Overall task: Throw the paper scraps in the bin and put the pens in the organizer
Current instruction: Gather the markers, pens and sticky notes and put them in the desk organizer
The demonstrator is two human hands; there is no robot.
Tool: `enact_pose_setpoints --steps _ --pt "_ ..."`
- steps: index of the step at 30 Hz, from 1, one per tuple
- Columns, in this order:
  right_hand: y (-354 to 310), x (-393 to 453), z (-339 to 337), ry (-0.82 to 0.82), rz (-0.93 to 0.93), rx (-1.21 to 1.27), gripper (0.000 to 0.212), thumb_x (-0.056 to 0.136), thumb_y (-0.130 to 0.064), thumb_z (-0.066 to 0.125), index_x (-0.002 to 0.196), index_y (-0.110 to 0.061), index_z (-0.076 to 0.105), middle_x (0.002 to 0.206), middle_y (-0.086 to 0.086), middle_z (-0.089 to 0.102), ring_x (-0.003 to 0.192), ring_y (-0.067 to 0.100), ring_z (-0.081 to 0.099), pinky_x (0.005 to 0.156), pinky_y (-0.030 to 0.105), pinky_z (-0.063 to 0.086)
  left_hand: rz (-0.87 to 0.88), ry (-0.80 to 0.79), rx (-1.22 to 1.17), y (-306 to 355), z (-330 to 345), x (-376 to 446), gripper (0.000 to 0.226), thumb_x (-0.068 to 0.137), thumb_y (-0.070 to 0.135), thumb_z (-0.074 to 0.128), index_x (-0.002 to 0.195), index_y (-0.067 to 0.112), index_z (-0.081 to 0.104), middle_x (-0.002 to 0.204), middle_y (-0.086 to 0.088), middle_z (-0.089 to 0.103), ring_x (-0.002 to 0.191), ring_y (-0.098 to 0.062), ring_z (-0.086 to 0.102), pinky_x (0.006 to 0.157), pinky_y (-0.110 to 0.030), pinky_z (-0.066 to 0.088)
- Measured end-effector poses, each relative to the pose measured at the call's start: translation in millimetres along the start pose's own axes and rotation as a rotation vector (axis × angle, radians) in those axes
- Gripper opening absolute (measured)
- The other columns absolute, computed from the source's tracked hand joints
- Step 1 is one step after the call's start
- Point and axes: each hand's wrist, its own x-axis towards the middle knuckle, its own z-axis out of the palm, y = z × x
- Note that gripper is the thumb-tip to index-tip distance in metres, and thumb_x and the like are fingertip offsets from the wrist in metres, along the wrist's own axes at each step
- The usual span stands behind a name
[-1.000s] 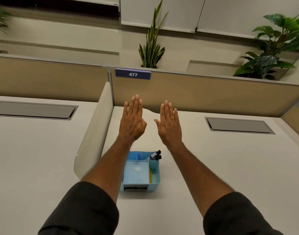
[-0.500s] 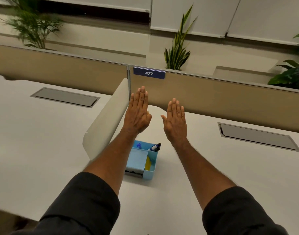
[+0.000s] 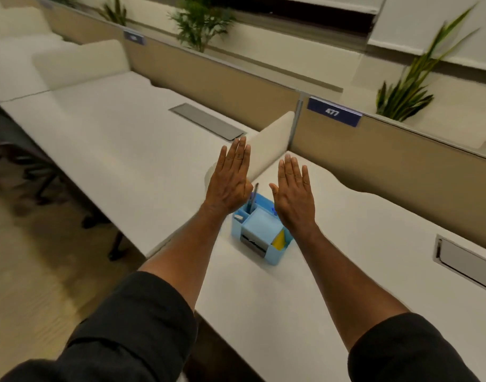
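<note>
A light blue desk organizer (image 3: 259, 235) stands on the white desk (image 3: 332, 271) below my hands. Pens (image 3: 253, 198) stick up from its rear compartment, and something yellow fills a side slot. My left hand (image 3: 232, 180) is held flat above the organizer's left rear, fingers straight, holding nothing. My right hand (image 3: 294, 191) hovers flat over its right rear, also holding nothing. No paper scraps or bin show in view.
A cream divider (image 3: 272, 144) separates this desk from the neighbouring desk on the left. A tan partition with a blue "477" sign (image 3: 334, 113) runs along the back. Grey cable hatches (image 3: 468, 264) sit in the desktops. Chair bases stand on the floor at left.
The view has swung left and tilted, now showing the neighbouring desk and floor. Both hands keep the same flat pose above the organizer.
</note>
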Motion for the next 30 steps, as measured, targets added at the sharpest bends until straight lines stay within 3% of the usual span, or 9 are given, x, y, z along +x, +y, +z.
enact_pose_setpoints --steps 6,10,13,23,30 --pt "-97.1 5.6 14.2 -0.021 -0.229 0.139 0.058 0.108 -0.031 0.031 0.156 0.001 0.02 0.165 0.018 0.016 0.155 0.029 0.012 0.126 0.047 0.01 -0.268 -0.094 0.13 -71.4 -13.8 -77.9 0.077 0.087 0.021 0.034 0.155 -0.001 0.005 0.164 -0.021 -0.003 0.153 -0.033 -0.005 0.123 -0.052 0.01" --pt "-174.1 6.5 25.5 -0.098 -0.371 0.204 0.062 0.109 -0.036 0.027 0.158 -0.003 0.011 0.168 0.014 0.006 0.156 0.025 0.003 0.127 0.043 0.001 -0.431 -0.142 0.22 -120.5 -33.5 -136.0 0.077 0.091 0.028 0.03 0.155 0.0 -0.003 0.164 -0.02 -0.01 0.152 -0.033 -0.009 0.123 -0.051 0.009" --pt "-235.1 -1.7 31.6 -0.124 -0.487 0.229 0.062 0.109 -0.038 0.027 0.158 -0.003 0.011 0.168 0.014 0.005 0.156 0.025 0.003 0.127 0.044 0.004 -0.556 -0.177 0.281 -155.1 -48.9 -191.8 0.076 0.091 0.03 0.027 0.155 0.001 -0.003 0.163 -0.021 -0.011 0.152 -0.034 -0.008 0.123 -0.052 0.011" --pt "-418.9 -84.5 43.6 -0.277 -0.694 0.254 0.067 0.107 -0.048 0.023 0.159 -0.006 0.012 0.168 0.013 0.004 0.156 0.025 -0.001 0.127 0.043 0.004 -0.874 -0.258 0.227 -239.5 -85.3 -416.6 0.08 0.088 0.031 0.036 0.155 0.0 0.005 0.164 -0.021 -0.005 0.153 -0.034 -0.004 0.123 -0.053 0.011" --pt "-497.0 -174.9 106.5 -0.423 -0.805 0.32 0.064 0.108 -0.044 0.017 0.159 -0.005 0.011 0.168 0.013 0.004 0.156 0.024 -0.001 0.127 0.043 0.004 -1.021 -0.326 0.161 -252.9 -38.9 -556.4 0.075 0.092 0.031 0.033 0.155 0.0 0.006 0.164 -0.022 -0.001 0.153 -0.035 0.001 0.123 -0.052 0.012"
